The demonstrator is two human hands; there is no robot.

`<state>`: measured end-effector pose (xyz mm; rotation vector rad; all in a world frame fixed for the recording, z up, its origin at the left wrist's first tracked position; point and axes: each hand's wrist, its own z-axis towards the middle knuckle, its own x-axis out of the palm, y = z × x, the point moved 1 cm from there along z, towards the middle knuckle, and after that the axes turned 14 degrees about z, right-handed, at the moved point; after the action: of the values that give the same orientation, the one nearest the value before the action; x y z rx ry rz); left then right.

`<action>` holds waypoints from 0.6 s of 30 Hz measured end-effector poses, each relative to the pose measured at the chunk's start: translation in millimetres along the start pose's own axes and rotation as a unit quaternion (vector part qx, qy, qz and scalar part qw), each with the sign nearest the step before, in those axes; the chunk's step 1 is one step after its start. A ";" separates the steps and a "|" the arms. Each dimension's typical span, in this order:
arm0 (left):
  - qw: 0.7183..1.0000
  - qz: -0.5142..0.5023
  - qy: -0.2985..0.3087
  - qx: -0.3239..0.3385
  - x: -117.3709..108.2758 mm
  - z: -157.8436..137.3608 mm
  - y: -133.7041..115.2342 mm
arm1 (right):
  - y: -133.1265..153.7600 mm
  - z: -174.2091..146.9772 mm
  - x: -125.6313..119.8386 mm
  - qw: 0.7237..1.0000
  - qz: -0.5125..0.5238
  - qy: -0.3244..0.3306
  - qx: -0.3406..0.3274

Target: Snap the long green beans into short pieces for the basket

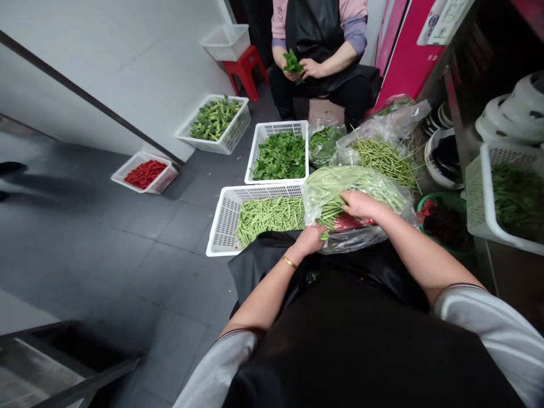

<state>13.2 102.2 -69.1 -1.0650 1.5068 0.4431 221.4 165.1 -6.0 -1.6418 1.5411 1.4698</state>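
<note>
A clear plastic bag [361, 181] of long green beans lies in front of me, its mouth towards my lap. My left hand [311, 239] is closed around the ends of a small bunch of green beans [329, 214]. My right hand [357, 204] is closed on the upper part of that bunch, at the bag's edge; its fingertips are partly hidden. Red print shows on the bag below the right hand. Left of the bag, a white basket [229, 221] holds short cut pieces of green bean [272, 218].
A person [327, 45] sits opposite, holding leafy greens [292, 62]. White baskets hold greens [280, 156], green vegetable pieces [215, 118] and red peppers [144, 174]. Thin green stems [385, 158] lie in plastic at right. A red stool [246, 71] stands behind.
</note>
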 end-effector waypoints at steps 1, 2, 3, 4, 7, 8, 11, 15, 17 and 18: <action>1.000 0.007 -0.008 -0.023 -1.0 -0.8 2.7 | 6.3 10.0 5.7 0.999 -0.004 0.031 0.004; 0.999 0.014 -0.015 -0.051 -2.5 -1.9 6.7 | 10.8 18.4 13.5 0.998 -0.007 0.054 0.005; 0.997 0.020 -0.022 -0.078 -4.4 -3.4 11.9 | 12.6 24.4 22.2 0.998 -0.007 0.068 0.003; 0.994 0.023 -0.030 -0.101 -6.7 -5.2 17.7 | 11.4 27.5 30.4 0.997 -0.008 0.071 0.000; 0.989 0.006 -0.067 -0.133 -15.0 -12.9 32.7 | -9.7 19.8 43.8 1.000 0.021 0.015 -0.013; 0.988 -0.005 -0.086 -0.131 -18.1 -16.5 35.1 | -20.0 12.5 43.8 0.998 0.046 -0.029 -0.021; 0.982 -0.063 -0.157 -0.088 -28.2 -31.7 29.3 | -46.2 -16.6 39.7 0.977 0.123 -0.174 -0.030; 0.959 -0.229 -0.164 0.016 -35.3 -52.5 -3.6 | -45.7 -51.3 58.0 0.984 0.109 -0.139 -0.004; 0.949 -0.291 -0.115 0.047 -32.3 -55.7 -22.3 | -34.5 -60.6 75.9 0.994 0.106 -0.007 -0.028; 0.946 -0.307 -0.091 0.052 -29.4 -55.2 -30.1 | -29.2 -63.2 83.4 0.991 0.112 0.063 -0.042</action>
<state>2.8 54.8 -19.5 -1.2996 0.9541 0.0193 256.0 83.2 -68.4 -1.6826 1.8052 1.5919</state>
